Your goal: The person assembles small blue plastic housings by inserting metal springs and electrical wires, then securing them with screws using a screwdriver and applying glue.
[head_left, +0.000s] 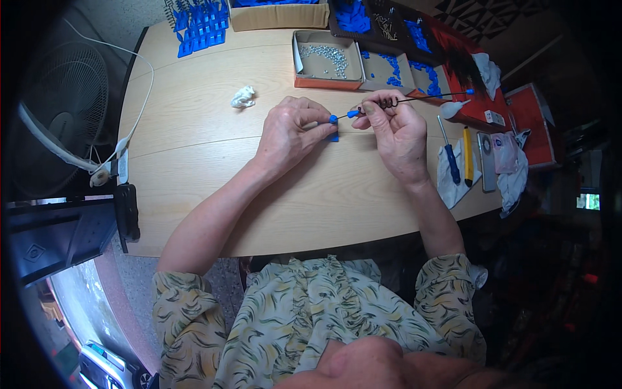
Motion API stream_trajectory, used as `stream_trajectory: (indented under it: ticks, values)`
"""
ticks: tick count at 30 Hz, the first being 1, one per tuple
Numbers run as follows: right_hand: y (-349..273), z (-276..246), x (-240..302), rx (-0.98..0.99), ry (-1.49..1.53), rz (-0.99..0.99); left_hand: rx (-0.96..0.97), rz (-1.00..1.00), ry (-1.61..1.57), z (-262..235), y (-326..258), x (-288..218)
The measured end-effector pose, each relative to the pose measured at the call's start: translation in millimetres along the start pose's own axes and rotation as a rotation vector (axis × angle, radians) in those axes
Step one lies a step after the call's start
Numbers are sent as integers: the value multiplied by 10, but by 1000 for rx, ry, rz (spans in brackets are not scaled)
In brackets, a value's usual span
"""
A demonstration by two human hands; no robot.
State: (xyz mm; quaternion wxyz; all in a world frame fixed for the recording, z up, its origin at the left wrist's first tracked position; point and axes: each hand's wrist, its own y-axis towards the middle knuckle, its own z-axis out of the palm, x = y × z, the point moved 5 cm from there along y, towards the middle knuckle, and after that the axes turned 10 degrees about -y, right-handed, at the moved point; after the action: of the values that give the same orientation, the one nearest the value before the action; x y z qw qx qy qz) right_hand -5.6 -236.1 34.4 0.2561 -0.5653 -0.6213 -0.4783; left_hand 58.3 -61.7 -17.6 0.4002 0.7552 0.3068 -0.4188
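My left hand is closed, with thumb and fingers pinching a small blue plastic part just above the table. In my right hand, also closed, is a dark coiled wire whose long straight end reaches out to the right. A blue cap sits on that far end. At the other end, a blue tip points at the blue part in my left hand, with a thin rod between them. My fingers hide how the pieces join.
Open cardboard boxes hold metal nuts and small blue pieces. Several blue parts lie at the far left, near a crumpled white tissue. To my right are a screwdriver, a yellow cutter and a fan stands left.
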Motion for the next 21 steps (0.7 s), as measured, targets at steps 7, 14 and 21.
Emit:
stream_trajectory:
  ticks: [7, 14, 21]
  values:
    - [96, 26, 31, 36, -29, -5, 2, 21, 19, -7, 4, 2]
    - [136, 3, 89, 123, -94, 59, 10, -5, 7, -2, 10, 20]
    - [239, 32, 220, 166, -223, -22, -4, 37, 44, -9, 8, -7]
